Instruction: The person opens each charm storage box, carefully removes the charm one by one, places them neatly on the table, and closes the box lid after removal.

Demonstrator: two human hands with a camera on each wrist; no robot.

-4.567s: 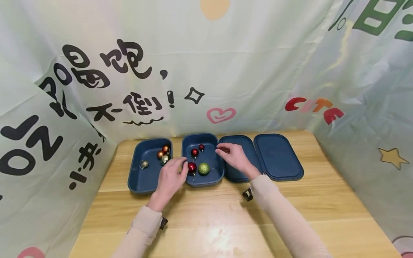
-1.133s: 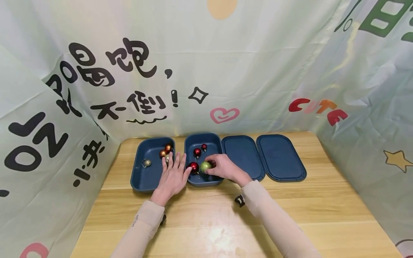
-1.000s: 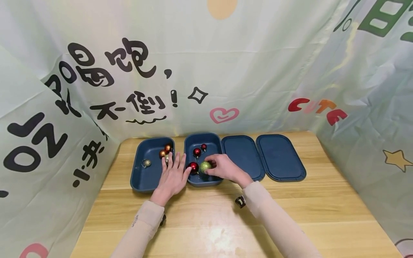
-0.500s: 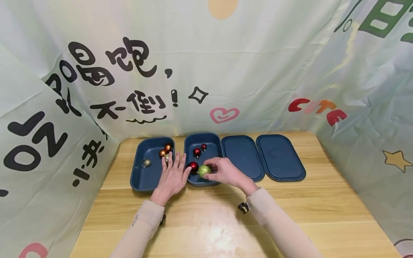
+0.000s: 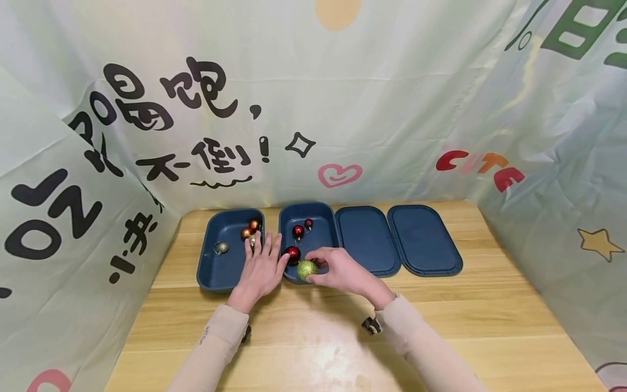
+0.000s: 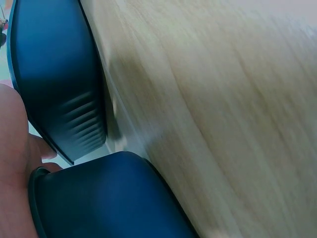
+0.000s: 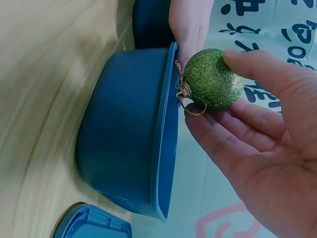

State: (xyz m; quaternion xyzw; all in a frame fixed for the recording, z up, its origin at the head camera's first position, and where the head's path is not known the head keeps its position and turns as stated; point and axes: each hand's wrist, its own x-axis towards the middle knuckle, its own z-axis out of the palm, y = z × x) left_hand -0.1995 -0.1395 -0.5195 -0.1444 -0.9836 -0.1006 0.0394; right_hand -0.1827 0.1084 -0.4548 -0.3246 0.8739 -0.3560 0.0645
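Right fingers (image 7: 216,137) around green bauble (image 7: 213,77); cap (image 7: 184,90) downward

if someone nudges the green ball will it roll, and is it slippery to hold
The green ball would likely roll, being round, though the cap sticking out might check it. Its glittery surface looks rough, so it probably won't slip easily from the right hand.
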